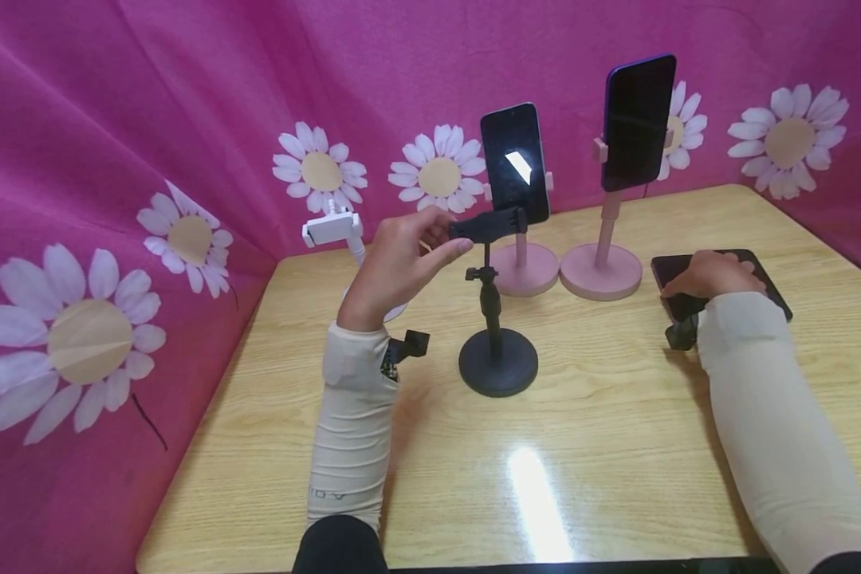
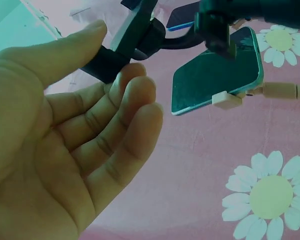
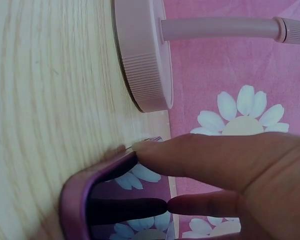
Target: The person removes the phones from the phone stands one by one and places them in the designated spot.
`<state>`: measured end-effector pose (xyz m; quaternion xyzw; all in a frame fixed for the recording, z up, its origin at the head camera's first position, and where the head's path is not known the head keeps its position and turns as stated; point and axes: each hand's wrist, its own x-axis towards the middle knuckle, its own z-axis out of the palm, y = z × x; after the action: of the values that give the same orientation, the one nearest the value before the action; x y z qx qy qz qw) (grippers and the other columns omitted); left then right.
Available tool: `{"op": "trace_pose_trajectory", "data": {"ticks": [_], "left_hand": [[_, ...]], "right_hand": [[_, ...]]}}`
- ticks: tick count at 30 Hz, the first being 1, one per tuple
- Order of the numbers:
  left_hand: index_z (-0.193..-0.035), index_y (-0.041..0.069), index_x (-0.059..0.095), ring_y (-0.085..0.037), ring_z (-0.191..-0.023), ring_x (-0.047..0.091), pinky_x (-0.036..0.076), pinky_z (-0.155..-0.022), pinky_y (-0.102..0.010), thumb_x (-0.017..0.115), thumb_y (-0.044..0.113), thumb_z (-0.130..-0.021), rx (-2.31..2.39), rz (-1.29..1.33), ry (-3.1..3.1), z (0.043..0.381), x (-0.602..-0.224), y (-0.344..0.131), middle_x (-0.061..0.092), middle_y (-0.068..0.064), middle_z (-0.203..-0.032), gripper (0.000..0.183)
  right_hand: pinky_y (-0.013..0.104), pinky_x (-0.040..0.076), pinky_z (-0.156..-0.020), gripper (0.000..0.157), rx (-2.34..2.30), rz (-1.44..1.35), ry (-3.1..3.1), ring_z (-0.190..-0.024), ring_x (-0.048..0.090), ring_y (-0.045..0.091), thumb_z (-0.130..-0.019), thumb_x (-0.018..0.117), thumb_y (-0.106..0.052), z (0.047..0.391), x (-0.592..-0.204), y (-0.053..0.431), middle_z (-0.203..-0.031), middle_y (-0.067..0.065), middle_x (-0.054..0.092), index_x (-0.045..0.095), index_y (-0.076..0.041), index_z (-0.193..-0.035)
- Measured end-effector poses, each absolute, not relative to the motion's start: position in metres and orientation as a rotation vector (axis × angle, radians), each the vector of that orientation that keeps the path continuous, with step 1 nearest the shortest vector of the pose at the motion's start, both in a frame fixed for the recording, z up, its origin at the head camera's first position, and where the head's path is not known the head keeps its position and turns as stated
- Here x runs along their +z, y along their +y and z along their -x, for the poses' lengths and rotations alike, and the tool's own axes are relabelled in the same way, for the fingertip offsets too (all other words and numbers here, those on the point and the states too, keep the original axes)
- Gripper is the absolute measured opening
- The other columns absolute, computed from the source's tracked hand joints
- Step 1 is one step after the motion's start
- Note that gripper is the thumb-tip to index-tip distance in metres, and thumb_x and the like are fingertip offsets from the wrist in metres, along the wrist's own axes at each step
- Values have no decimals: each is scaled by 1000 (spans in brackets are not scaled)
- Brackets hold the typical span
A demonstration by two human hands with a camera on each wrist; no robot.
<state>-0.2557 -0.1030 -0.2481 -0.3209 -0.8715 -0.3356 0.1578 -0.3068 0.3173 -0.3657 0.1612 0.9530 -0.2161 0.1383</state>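
Observation:
My left hand (image 1: 395, 259) pinches one end of the black clamp (image 1: 491, 226) between thumb and fingers. That clamp tops a black phone stand (image 1: 498, 367) with a round base, upright on the table. Up close in the left wrist view, the thumb lies against the dark clamp (image 2: 107, 62), and the fingers curl toward it. On the right, a dark smartphone (image 1: 776, 296) lies flat, screen up. My right hand (image 1: 723, 273) spans it from above. In the right wrist view, the thumb is at the phone's purplish edge (image 3: 72, 205) and one fingertip touches the screen.
Behind the black stand are two pink phone stands (image 1: 603, 279), each holding an upright phone (image 1: 638, 119). A white phone stand (image 1: 333, 229) is partly hidden behind my left hand. A pink flowered cloth (image 1: 402, 64) hangs around the wooden table (image 1: 617, 446).

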Motion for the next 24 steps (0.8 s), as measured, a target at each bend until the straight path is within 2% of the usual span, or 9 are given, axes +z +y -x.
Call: {"op": "trace_pose_trajectory", "data": {"ticks": [10,18,24], "left_hand": [[-113,5,64,-16,-79,64,54,-74,-30,71,27,-88,-918,709,-2492,271,-251,-117,67,-5,-88,34],[-113,1,63,-23,-73,57,48,-66,-33,69,24,-90,-772,506,-2598,287,-239,-126,67,-11,-87,33],[-109,-2,66,-25,-73,55,45,-63,-34,68,23,-91,-564,493,-2669,307,-223,-123,66,-14,-86,31]], "right_hand": [[76,27,-93,90,-607,-468,2770,-114,20,63,-81,69,-48,309,-367,318,-123,45,21,30,15,-132],[77,21,-96,90,-616,-464,2782,-121,13,66,-82,69,-44,309,-366,315,-129,48,16,28,17,-134],[78,18,-97,89,-642,-460,2788,-123,10,68,-82,69,-41,304,-366,317,-130,50,13,28,18,-133]]}}
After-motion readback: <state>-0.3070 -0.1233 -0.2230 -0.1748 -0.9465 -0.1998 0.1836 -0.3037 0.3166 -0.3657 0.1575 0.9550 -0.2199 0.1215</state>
